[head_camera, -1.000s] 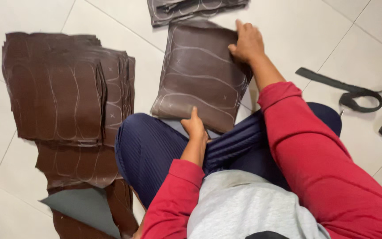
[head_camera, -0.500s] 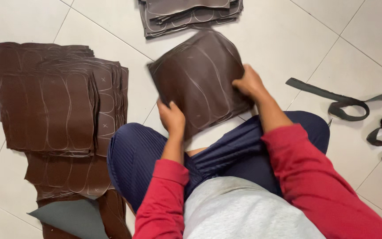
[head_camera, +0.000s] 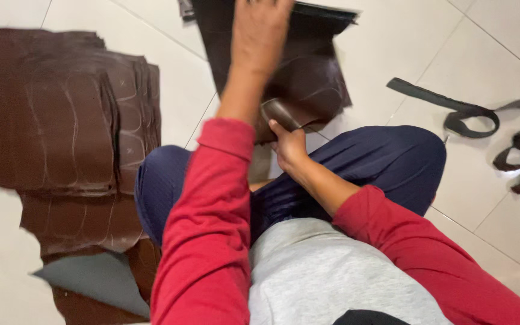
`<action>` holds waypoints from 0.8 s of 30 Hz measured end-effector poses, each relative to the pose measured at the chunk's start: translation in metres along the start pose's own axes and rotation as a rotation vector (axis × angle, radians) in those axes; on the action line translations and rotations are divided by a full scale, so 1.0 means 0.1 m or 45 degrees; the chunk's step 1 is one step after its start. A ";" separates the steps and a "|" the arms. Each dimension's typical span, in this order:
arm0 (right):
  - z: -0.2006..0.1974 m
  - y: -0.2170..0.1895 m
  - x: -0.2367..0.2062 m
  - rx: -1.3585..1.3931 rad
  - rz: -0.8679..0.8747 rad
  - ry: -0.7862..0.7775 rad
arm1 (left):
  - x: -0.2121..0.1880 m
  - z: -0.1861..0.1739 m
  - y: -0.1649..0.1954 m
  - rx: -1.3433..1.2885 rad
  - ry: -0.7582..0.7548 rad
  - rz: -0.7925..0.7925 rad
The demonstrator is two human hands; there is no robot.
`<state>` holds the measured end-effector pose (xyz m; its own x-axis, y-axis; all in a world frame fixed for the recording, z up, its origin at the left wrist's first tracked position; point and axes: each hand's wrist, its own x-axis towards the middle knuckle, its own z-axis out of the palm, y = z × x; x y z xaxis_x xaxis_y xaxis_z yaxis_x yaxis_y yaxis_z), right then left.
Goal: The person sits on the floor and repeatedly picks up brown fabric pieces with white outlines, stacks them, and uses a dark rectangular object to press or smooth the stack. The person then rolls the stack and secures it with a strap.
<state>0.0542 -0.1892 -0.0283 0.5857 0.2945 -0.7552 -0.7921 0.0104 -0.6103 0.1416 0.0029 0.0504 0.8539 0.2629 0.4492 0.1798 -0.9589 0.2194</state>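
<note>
The white tiled floor [head_camera: 392, 48] carried the largest item: a broad pile of brown leather sheets [head_camera: 61, 120] at the left, marked with pale curved lines, with one grey-backed sheet [head_camera: 97, 280] turned over at its near end. The person sat cross-legged in dark blue trousers [head_camera: 362, 162], knees just beside that pile.

Half a second earlier both hands had held a small stack of brown sheets [head_camera: 314, 78] above the lap. That stack had since moved far and slightly right, toward the top edge of the view. The left hand [head_camera: 260, 30], which had gripped its near corner, now lay reached over the stack, fingers open on its upper face. The right hand [head_camera: 289, 144] pinched the stack's curled near edge.

A judgement: the stack was being turned or set down, not yet released.

Bare floor lay to the right of the stack. Black straps [head_camera: 470, 114] lay well apart at the far right. A narrow strip of tile separated stack and left pile.
</note>
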 end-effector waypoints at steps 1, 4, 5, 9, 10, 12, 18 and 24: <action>0.02 0.05 0.07 0.001 -0.002 -0.008 | -0.15 0.02 0.10 0.066 0.022 -0.004; 0.00 0.21 0.24 0.170 0.042 -0.188 | -0.79 0.03 0.48 -0.040 -0.100 -0.144; -0.03 0.27 0.28 0.271 0.098 -0.254 | -1.03 0.00 0.58 -0.084 -0.302 -0.240; -0.21 0.52 0.34 0.562 0.229 -0.627 | -1.55 -0.13 0.81 -0.432 -0.546 -0.554; -0.25 0.58 0.35 0.684 0.312 -0.669 | -1.57 -0.16 0.82 -0.466 -0.584 -0.607; -0.31 0.69 0.36 0.924 0.477 -0.739 | -1.53 -0.20 0.85 -0.432 -0.661 -0.556; -0.35 0.81 0.39 -0.820 -0.592 -0.677 | -1.43 -0.11 1.02 -0.151 -0.882 -0.481; -0.43 0.40 0.08 -0.622 0.017 -0.735 | -1.60 0.29 0.90 -0.189 -0.600 -0.521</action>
<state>0.0347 -0.2276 -0.0693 0.2875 0.7467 -0.5998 -0.5534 -0.3816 -0.7403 0.0351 -0.1290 -0.0264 0.8597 0.4971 -0.1177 0.4960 -0.7571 0.4252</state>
